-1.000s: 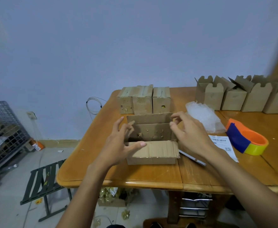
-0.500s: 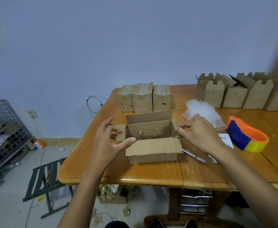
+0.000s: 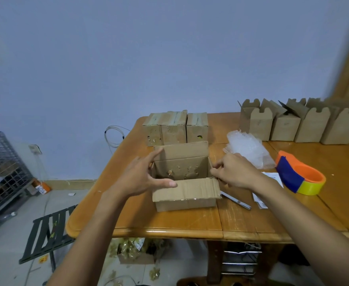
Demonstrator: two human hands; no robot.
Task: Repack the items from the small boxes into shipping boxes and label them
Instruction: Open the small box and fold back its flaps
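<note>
An open cardboard shipping box [image 3: 185,195] stands on the wooden table [image 3: 169,221], its flaps spread. My left hand [image 3: 142,176] is spread over the box's left side, fingers straight, thumb lying along the near flap and fingertips at the far flap's left edge. My right hand [image 3: 234,172] pinches the right side flap with curled fingers. Three taped small boxes [image 3: 174,129] sit just behind the shipping box. A row of several open small boxes [image 3: 299,122] lines the back right. A shipping label sheet [image 3: 271,183] lies partly under my right forearm.
A bubble wrap bag [image 3: 249,148] lies right of the box. An orange, blue and yellow tape dispenser [image 3: 299,176] sits further right. A metal blade tool [image 3: 236,201] lies by the box's right corner. A wire crate [image 3: 0,168] and a dark stool [image 3: 47,230] stand on the floor at left.
Both hands have spread the box's flaps apart: the left hand shifted left then came back to the left side, and the right hand slid down to the right flap.
</note>
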